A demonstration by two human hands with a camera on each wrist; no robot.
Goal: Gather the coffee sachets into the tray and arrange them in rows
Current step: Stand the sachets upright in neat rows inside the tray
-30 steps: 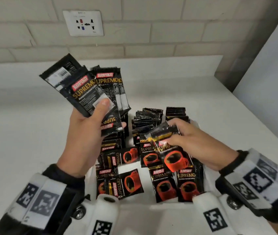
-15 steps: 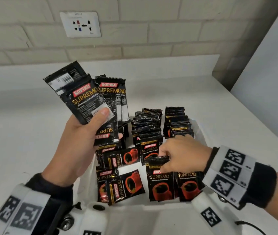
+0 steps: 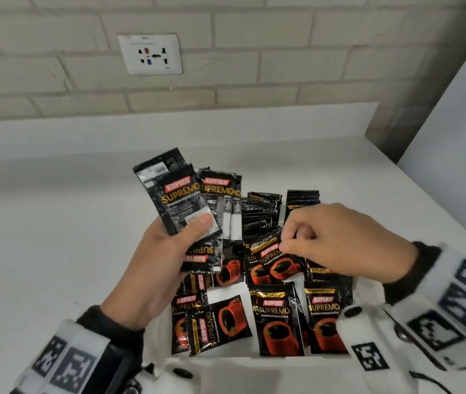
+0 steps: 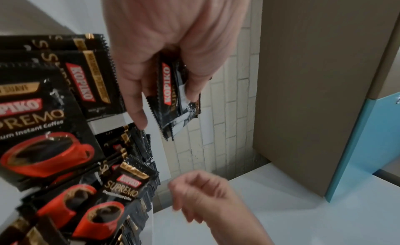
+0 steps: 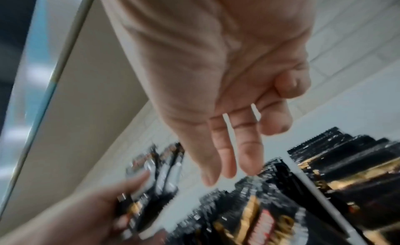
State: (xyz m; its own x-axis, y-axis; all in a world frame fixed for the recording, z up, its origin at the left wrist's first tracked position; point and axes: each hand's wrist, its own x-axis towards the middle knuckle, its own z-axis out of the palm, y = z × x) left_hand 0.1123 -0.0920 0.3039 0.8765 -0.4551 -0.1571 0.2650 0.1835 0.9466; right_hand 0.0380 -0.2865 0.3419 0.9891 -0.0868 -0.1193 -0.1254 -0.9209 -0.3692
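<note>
My left hand [image 3: 197,227] grips a fanned bundle of black Kopiko Supremo sachets [image 3: 182,194] above the left side of the white tray [image 3: 226,362]; the left wrist view shows the bundle [image 4: 177,101] pinched between thumb and fingers. My right hand [image 3: 288,237] hovers over the tray's middle with loosely curled fingers, its thumb at the top edge of a leaning sachet [image 3: 268,253]. Its fingers [image 5: 225,156] hold nothing in the right wrist view. Sachets stand in rows at the back [image 3: 260,211] and lie flat in front [image 3: 277,319].
The tray sits on a white counter [image 3: 55,223] against a brick wall with a socket [image 3: 150,54]. A white panel [image 3: 453,155] rises at the right, beside a grey pillar [image 3: 413,81]. Loose sachets [image 3: 217,322] lie crooked at the tray's front left.
My right hand let go of the sachet it carried, pressed into the front rows, then rose back over the tray's middle, empty. The left hand's bundle has come lower, nearer the tray.
</note>
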